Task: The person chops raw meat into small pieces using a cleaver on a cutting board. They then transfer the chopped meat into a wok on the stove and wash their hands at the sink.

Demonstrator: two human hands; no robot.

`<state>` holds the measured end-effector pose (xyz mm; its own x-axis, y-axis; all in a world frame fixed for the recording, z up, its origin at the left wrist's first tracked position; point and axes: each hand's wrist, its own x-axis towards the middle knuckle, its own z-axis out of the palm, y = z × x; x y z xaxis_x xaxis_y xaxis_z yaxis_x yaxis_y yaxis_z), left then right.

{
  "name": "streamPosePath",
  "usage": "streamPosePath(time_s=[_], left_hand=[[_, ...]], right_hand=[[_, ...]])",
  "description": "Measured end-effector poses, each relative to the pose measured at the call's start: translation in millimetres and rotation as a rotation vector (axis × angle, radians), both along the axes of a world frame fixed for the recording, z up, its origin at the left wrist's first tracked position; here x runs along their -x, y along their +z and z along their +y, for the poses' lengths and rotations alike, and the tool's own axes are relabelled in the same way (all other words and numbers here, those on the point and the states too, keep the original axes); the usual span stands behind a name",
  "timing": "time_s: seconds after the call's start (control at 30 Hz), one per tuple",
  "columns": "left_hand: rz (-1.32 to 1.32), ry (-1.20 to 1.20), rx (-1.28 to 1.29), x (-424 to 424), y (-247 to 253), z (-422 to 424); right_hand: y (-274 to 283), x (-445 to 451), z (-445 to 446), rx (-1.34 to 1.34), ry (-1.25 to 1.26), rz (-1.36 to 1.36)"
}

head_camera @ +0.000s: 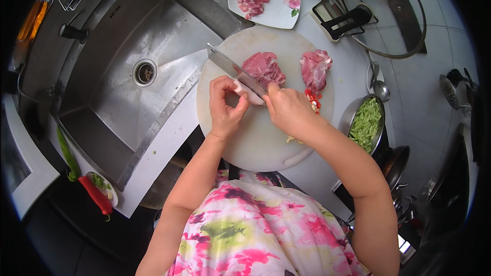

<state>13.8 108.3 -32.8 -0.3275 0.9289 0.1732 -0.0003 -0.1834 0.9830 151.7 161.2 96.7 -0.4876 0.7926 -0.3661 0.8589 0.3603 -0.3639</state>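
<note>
My right hand (287, 107) grips a metal cleaver (230, 65), its blade slanting up and left over a round white cutting board (253, 142). Against the blade's near side, the fingers of my left hand (228, 103) hold a pale piece of meat or fat (247, 92). Just beyond the blade lies a chunk of raw red meat (264, 68). A second raw piece (316, 69) rests at the board's right. Chopped red pepper (313, 99) and pale minced bits lie beside my right hand, partly hidden by it.
A steel sink (115, 69) is at left. Behind the board stands a floral plate (276, 19) with cut meat. At right are a metal bowl (346, 113) of chopped green vegetable, a glass lid on a rack, and spoons. Green and red peppers (95, 195) lie lower left beside a small dish.
</note>
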Motion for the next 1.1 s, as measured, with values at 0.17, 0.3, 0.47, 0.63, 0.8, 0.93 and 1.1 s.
streamPosePath(time_s=[0.17,0.3,0.47,0.63,0.8,0.93,1.1], left_hand=[[0.108,-0.064,0.059,7,12,-2],[0.493,-0.113,-0.043,14,16,-2],[0.436,-0.234,-0.019,23,15,-15],[0.366,-0.199,0.054,25,11,-17],[0.408,-0.154,-0.020,24,11,-15],[0.391,-0.166,-0.014,26,11,-15],[0.356,-0.178,0.004,25,10,-16]], right_hand=[[-10,1,0,-0.055,-0.018,0.031],[-10,-3,5,-0.040,-0.001,0.018],[-7,-8,26,0.051,-0.036,0.046],[17,-8,25,0.092,-0.002,0.024],[36,-36,-3,0.101,-0.007,-0.118],[41,-63,-31,0.077,-0.025,-0.091],[13,-70,-46,0.018,-0.040,-0.025]])
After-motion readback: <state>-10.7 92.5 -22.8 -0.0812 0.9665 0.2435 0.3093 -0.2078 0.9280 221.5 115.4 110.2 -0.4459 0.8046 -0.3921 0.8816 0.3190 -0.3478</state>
